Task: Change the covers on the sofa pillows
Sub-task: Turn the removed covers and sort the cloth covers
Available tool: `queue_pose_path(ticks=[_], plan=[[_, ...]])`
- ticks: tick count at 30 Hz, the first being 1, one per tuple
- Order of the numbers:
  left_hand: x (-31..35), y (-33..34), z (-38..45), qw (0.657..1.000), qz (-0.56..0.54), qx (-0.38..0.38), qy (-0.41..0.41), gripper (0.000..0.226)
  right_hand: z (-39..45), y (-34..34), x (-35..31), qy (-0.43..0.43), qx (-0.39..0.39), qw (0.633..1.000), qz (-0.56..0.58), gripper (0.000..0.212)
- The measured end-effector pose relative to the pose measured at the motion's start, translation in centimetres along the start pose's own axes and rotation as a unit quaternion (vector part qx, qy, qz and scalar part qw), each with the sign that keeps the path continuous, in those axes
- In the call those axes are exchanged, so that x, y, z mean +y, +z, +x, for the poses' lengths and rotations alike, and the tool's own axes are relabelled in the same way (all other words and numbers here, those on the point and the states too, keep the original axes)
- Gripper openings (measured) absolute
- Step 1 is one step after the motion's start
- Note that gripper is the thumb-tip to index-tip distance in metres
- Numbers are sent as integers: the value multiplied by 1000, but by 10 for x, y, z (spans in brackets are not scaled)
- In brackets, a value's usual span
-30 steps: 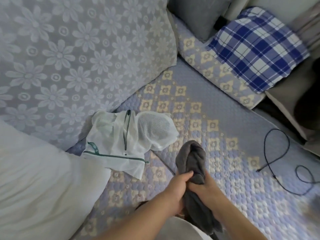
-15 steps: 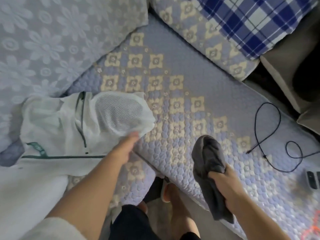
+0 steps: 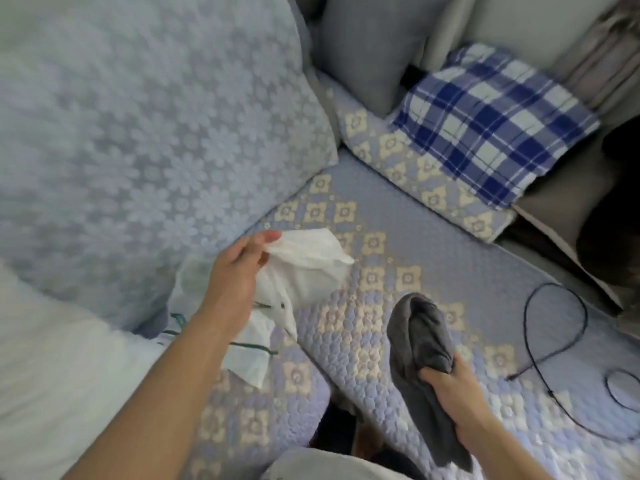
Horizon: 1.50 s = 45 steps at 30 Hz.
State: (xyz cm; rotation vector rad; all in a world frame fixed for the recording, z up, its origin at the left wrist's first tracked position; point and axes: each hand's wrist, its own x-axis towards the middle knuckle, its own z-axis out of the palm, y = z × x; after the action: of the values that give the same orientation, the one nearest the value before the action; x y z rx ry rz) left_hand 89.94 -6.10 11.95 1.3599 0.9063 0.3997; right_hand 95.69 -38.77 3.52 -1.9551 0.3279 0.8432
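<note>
Two hands, head view: my left hand point(image 3: 239, 271) pinches the upper edge of the white mesh bag point(image 3: 304, 268) between thumb and fingers point(image 3: 268, 237); my right hand point(image 3: 453, 389) is clamped round the bunched grey cover point(image 3: 420, 341).
Where: grey cover held just above the quilted sofa seat point(image 3: 398, 209); white bag rests beside the floral pillow point(image 3: 138, 133).
Handling: both are light, limp cloth; they will sag and slip, I judge.
Hold: take the cover by its open hem, not the bunch.
Nearby: plaid pillow point(image 3: 491, 123); black cable point(image 3: 554, 327).
</note>
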Motion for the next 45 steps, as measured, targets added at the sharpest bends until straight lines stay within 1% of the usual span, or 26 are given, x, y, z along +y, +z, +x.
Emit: queue_pose_path(ticks=[2,4,5,6,7,9,11,12,15,16,17,18,20,22,24,27,28,30,32,34,36,37,39,42,43,45], plan=[[48,-1,-11,999,8,-31,32,36,0,-21,-24,-62,-18,997,-34,39],[84,-1,-32,997,45,-27,58,46,-7,-43,-53,-113,-50,992,-37,43],[94,-1,-39,996,65,-24,64,47,-8,-52,-63,-128,-62,989,-35,49],[103,1,-50,993,90,-15,74,45,-10,-62,-75,-143,-84,986,-30,56],[110,4,-61,990,113,-1,83,41,-14,-72,-87,-149,-106,983,-28,58],[117,11,-81,987,126,32,95,26,-24,-93,-107,-157,-162,974,-30,48],[122,18,-97,987,115,48,97,7,-35,-108,-118,-219,-233,946,-61,51],[124,23,-104,988,113,53,94,5,-43,-112,-123,-257,-260,927,-79,56],[130,34,-121,993,97,36,50,12,-55,-103,-133,-343,-348,863,-129,79],[134,38,-129,995,86,25,40,14,-58,-96,-138,-367,-378,837,-145,82],[140,42,-136,997,73,18,33,15,-61,-87,-146,-390,-401,813,-163,79],[146,45,-141,998,56,13,25,16,-63,-78,-154,-411,-415,792,-178,72],[158,46,-146,1000,-3,11,16,13,-70,-62,-168,-442,-421,764,-209,65],[172,43,-147,996,-92,8,10,9,-73,-48,-170,-455,-422,744,-246,67],[184,42,-145,985,-172,-6,2,4,-74,-36,-160,-438,-432,738,-278,69],[194,48,-140,968,-250,-21,-13,13,-83,-14,-137,-369,-473,750,-279,69],[195,52,-138,963,-266,-29,-21,18,-85,-6,-132,-366,-481,747,-276,70],[194,61,-132,956,-289,-44,-41,26,-88,3,-129,-372,-472,752,-271,70],[193,69,-125,949,-307,-41,-59,30,-86,7,-132,-353,-461,776,-247,68],[192,79,-117,942,-327,-28,-73,32,-84,8,-134,-296,-468,803,-221,67],[191,85,-113,936,-342,-21,-77,34,-82,16,-130,-254,-476,817,-204,68],[191,90,-112,934,-347,-25,-81,35,-78,22,-127,-239,-464,831,-191,66],[191,101,-111,930,-354,-35,-87,36,-77,38,-126,-207,-428,864,-166,58],[195,114,-111,924,-366,-54,-92,34,-69,53,-138,-201,-345,909,-121,50],[198,115,-110,924,-367,-58,-92,33,-65,48,-143,-209,-324,916,-113,48],[206,107,-103,929,-356,-60,-81,25,-57,25,-150,-226,-314,912,-140,46]])
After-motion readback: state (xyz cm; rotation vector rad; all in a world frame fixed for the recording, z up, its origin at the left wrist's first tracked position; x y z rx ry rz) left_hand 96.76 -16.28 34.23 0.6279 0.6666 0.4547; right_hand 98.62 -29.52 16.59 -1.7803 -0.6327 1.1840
